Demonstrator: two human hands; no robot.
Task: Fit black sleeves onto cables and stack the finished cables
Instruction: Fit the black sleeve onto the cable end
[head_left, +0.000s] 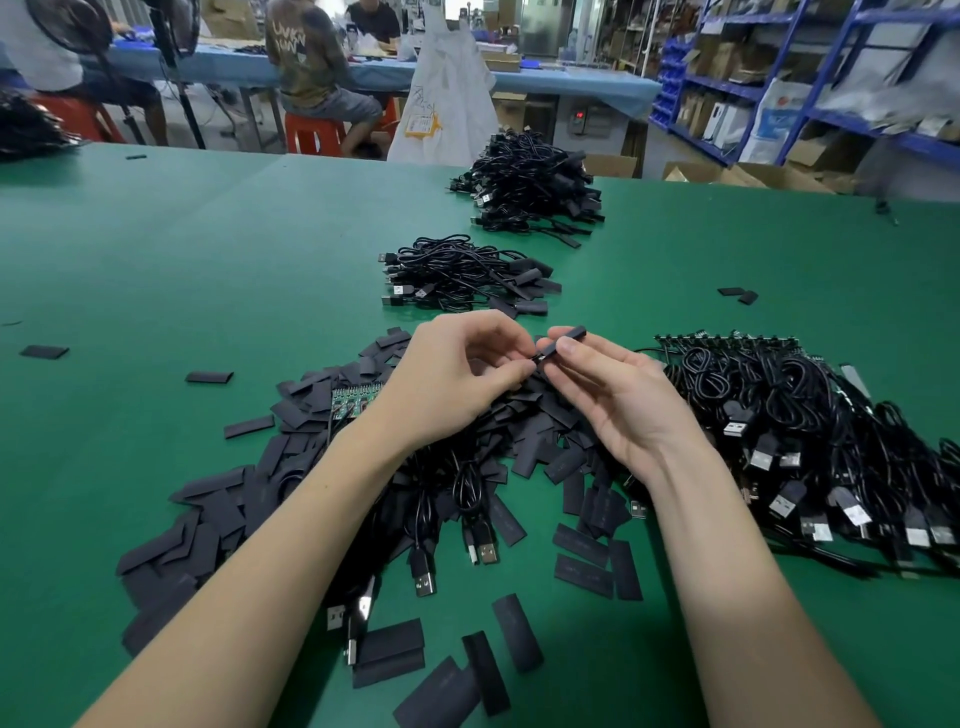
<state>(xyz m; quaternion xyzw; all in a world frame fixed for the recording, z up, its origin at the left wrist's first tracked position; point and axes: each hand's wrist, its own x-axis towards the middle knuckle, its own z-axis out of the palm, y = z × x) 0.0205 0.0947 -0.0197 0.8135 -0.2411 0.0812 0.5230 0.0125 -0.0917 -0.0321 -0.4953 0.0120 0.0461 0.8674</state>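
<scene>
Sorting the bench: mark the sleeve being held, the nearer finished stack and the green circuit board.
sleeve (569, 338), head view, middle of its body.
finished stack (462, 275), head view, centre of the coils.
circuit board (353, 397), head view, its green face.

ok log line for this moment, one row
step: sleeving | right hand: pinches sleeve | left hand: pinches cable end at sleeve mouth | done stacks: two, beyond hands | table: green

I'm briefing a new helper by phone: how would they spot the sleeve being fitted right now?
On the green table, find the two hands just above the big heap of flat sleeves. The sleeve is pinched in the right hand, facing the left hand. It alone is lifted off the table; the others lie flat.
</scene>
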